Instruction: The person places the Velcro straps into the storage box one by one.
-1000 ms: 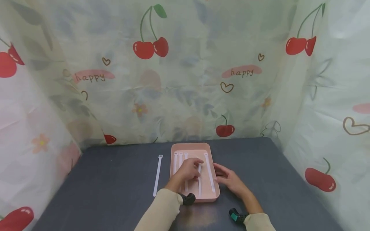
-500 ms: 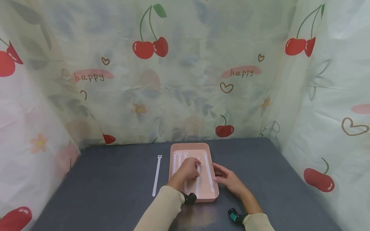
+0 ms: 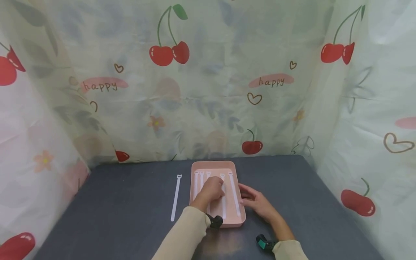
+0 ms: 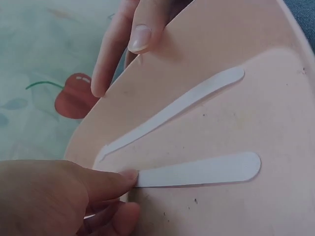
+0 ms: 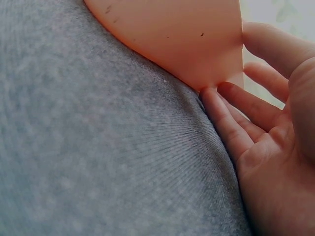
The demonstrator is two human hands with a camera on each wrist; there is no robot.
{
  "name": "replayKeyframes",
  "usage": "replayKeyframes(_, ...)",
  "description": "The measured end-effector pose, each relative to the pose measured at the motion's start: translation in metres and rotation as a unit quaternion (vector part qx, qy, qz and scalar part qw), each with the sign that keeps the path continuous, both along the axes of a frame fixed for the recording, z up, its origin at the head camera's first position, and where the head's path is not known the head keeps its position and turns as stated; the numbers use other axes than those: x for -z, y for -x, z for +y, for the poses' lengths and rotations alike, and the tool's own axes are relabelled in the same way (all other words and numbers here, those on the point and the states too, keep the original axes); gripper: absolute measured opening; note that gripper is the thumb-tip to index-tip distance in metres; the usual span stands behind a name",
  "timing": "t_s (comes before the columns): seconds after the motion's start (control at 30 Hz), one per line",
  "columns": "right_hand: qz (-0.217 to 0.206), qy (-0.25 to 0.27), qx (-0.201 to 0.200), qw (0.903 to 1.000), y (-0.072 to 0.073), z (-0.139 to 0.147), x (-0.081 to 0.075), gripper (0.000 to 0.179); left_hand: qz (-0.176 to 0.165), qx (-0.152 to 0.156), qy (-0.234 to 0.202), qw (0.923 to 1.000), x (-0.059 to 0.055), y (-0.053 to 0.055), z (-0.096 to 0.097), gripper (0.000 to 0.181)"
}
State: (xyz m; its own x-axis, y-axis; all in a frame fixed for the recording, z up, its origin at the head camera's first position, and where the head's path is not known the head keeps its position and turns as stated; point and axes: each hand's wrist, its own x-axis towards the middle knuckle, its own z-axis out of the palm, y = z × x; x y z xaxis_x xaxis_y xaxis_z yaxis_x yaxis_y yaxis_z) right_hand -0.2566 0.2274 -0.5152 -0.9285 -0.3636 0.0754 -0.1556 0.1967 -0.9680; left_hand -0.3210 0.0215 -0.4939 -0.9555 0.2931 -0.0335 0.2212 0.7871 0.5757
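A pink tray [image 3: 214, 165] holds several flat white cable ties with slotted heads. Inside it, my left hand [image 3: 212, 189] pinches one cable tie [image 4: 202, 169], the second from the right, between thumb and fingers. That tie's rounded tail lies towards the tray's near end. To its right another cable tie [image 3: 234, 196] lies slightly slanted. Several more ties [image 3: 196, 184] lie side by side at the left, partly covered by my left hand. My right hand [image 3: 258, 204] rests against the tray's right outer wall, fingers extended; its fingertips touch the wall in the right wrist view.
One more white cable tie [image 3: 176, 198] lies on the dark grey tabletop [image 3: 136, 202], left of the tray. A patterned curtain [image 3: 208, 90] with cherries hangs behind and on both sides of the table.
My left hand's fingers have drawn together on the tie. That tie has shifted slightly away from me, and its slotted head now shows. The right hand has stayed at the tray's wall.
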Motion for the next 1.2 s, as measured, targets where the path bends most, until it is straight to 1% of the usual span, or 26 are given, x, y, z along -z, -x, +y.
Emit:
replayKeyframes(0.07, 0.0, 0.005, -0.001, 1.0, 0.003, 0.001, 0.007, 0.061, 0.001, -0.004, 0.003, 1.0, -0.001, -0.001, 0.001, 0.042)
replayKeyframes(0.2, 0.01, -0.003, 0.0, 0.9999, 0.01, 0.004, 0.02, 0.062, 0.008, -0.015, 0.008, 0.9998, -0.002, -0.003, 0.004, 0.04)
replayKeyframes(0.33, 0.018, -0.007, 0.0, 0.9998, 0.012, 0.006, 0.023, 0.062, -0.001, -0.034, 0.001, 0.9994, 0.0, -0.001, 0.006, 0.042)
replayKeyframes(0.37, 0.017, -0.006, 0.002, 0.9998, 0.012, 0.006, 0.023, 0.062, -0.01, -0.039, -0.004, 0.9992, 0.001, 0.0, 0.007, 0.043)
replayKeyframes(0.47, 0.022, -0.008, 0.001, 0.9997, 0.013, 0.007, 0.023, 0.061, -0.016, -0.041, -0.007, 0.999, 0.001, -0.002, 0.008, 0.043)
replayKeyframes(0.6, 0.02, -0.011, -0.001, 0.9997, 0.012, 0.007, 0.023, 0.062, -0.011, -0.033, -0.009, 0.9994, 0.0, -0.004, 0.007, 0.044)
replayKeyframes(0.73, 0.016, -0.011, 0.003, 0.9998, 0.011, 0.006, 0.023, 0.063, -0.012, -0.023, -0.024, 0.9994, 0.0, -0.004, 0.006, 0.045)
replayKeyframes(0.8, 0.017, -0.01, 0.003, 0.9998, 0.01, 0.006, 0.022, 0.063, -0.007, -0.013, -0.034, 0.9993, 0.0, -0.004, 0.003, 0.044)
replayKeyframes(0.97, 0.017, -0.001, 0.004, 0.9999, 0.009, 0.005, 0.022, 0.063, -0.001, 0.014, -0.067, 0.9977, -0.004, -0.003, -0.005, 0.039)
replayKeyframes(1.1, 0.015, -0.005, 0.003, 0.9999, 0.01, 0.005, 0.022, 0.064, -0.014, 0.033, -0.098, 0.9945, -0.01, -0.002, -0.012, 0.037)
replayKeyframes(1.2, 0.016, -0.01, 0.004, 0.9998, 0.011, 0.005, 0.022, 0.064, -0.016, 0.044, -0.126, 0.9909, -0.014, -0.002, -0.018, 0.037)
